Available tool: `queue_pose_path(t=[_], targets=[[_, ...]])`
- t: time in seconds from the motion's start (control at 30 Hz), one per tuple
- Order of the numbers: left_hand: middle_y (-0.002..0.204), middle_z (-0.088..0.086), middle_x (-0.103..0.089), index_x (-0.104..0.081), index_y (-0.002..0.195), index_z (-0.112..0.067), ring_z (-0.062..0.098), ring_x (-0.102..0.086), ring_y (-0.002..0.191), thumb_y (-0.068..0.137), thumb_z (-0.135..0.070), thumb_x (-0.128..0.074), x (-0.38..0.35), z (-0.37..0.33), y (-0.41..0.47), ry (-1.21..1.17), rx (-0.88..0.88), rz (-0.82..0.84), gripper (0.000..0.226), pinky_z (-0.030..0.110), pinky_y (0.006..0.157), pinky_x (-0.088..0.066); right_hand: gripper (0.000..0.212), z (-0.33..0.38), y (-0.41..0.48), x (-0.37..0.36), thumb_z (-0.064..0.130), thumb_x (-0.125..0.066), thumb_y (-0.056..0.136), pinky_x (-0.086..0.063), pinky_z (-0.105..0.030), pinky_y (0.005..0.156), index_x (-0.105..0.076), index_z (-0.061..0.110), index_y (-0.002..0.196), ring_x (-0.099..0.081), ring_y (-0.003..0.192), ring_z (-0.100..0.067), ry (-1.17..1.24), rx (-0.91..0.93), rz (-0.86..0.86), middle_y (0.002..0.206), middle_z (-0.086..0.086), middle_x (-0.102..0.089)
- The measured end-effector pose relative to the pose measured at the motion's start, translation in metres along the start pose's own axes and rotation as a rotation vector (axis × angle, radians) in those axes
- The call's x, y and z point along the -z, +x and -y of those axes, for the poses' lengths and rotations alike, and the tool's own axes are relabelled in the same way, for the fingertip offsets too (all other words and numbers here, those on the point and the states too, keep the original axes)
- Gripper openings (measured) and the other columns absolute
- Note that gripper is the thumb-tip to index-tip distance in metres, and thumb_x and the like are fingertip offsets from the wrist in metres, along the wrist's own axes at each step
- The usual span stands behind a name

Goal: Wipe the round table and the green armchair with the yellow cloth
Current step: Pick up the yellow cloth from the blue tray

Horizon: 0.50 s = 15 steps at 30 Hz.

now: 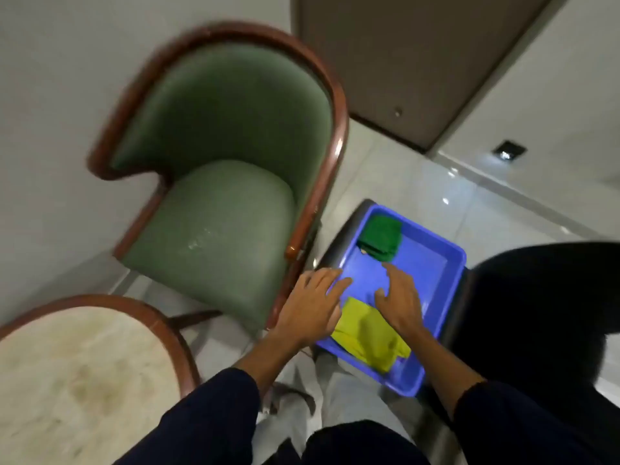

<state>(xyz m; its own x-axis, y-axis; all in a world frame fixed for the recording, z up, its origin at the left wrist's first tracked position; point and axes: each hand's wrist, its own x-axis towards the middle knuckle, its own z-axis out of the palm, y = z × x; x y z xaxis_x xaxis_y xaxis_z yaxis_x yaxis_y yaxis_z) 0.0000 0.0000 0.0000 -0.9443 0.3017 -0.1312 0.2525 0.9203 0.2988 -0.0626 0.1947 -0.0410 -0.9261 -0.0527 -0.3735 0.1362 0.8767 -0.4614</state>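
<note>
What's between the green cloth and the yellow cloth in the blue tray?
In the head view, bare tray floor and the right hand lie between green cloth and yellow cloth.

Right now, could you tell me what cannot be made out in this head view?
- Yellow cloth: partly covered by the left hand and right hand; no grip visible.
- Round table: cut off by the left edge.
- Blue tray: its support is hidden beneath.
- Green armchair: motion-blurred, so seat marks are unclear.
- Green cloth: something pale under it, too small.

Armchair [218,182] behind table [84,357]; tray [449,260] right of armchair, two cloths [369,333] in tray.
</note>
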Motion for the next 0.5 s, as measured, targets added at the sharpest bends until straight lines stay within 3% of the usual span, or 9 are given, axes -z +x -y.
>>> queue_pose_path(t=[0.13,0.23,0.33,0.43,0.5], targets=[[0.151,0.004,-0.044,-0.039,0.147,-0.02,0.024,-0.038,0.14,0.096,-0.029,-0.043,-0.078,-0.018,0.04,-0.148,0.003,0.34,0.052,0.039,0.111,-0.028,0.05,-0.064,0.01,-0.028,0.018,-0.061,0.086,-0.043,-0.044,0.103,-0.05,0.014,0.135,-0.046,0.128,-0.035,-0.23,-0.096,0.354,0.132,-0.016,-0.057],[0.162,0.005,-0.027,-0.03,0.153,-0.021,0.022,-0.027,0.147,0.095,-0.028,-0.047,-0.127,-0.02,0.055,-0.161,0.033,0.455,0.061,0.038,0.114,-0.026,0.049,-0.098,0.016,-0.044,0.024,-0.059,0.087,-0.046,-0.048,0.099,-0.049,0.012,0.134,-0.045,0.128,-0.036,-0.419,-0.075,0.519,0.133,-0.016,-0.056],[0.166,0.003,-0.019,-0.02,0.156,-0.023,0.021,-0.024,0.149,0.092,-0.027,-0.049,-0.163,-0.013,0.063,-0.13,0.085,0.517,0.07,0.039,0.115,-0.026,0.059,-0.116,0.018,-0.062,0.026,-0.059,0.087,-0.04,-0.048,0.101,-0.039,0.014,0.141,-0.042,0.129,-0.035,-0.523,-0.053,0.528,0.136,-0.014,-0.051],[0.165,0.006,-0.02,-0.008,0.158,-0.022,0.024,-0.029,0.146,0.092,-0.021,-0.045,-0.181,-0.01,0.066,-0.069,0.117,0.515,0.076,0.041,0.111,-0.027,0.046,-0.122,0.025,-0.069,0.025,-0.062,0.083,-0.038,-0.045,0.099,-0.052,0.014,0.127,-0.045,0.124,-0.036,-0.533,-0.072,0.468,0.127,-0.016,-0.053],[0.159,0.012,-0.031,-0.008,0.158,-0.021,0.031,-0.037,0.139,0.095,-0.018,-0.041,-0.179,-0.006,0.07,-0.05,0.125,0.454,0.072,0.045,0.106,-0.029,0.035,-0.115,0.031,-0.066,0.027,-0.065,0.081,-0.039,-0.045,0.097,-0.061,0.013,0.112,-0.046,0.121,-0.037,-0.491,-0.06,0.481,0.121,-0.018,-0.054]])
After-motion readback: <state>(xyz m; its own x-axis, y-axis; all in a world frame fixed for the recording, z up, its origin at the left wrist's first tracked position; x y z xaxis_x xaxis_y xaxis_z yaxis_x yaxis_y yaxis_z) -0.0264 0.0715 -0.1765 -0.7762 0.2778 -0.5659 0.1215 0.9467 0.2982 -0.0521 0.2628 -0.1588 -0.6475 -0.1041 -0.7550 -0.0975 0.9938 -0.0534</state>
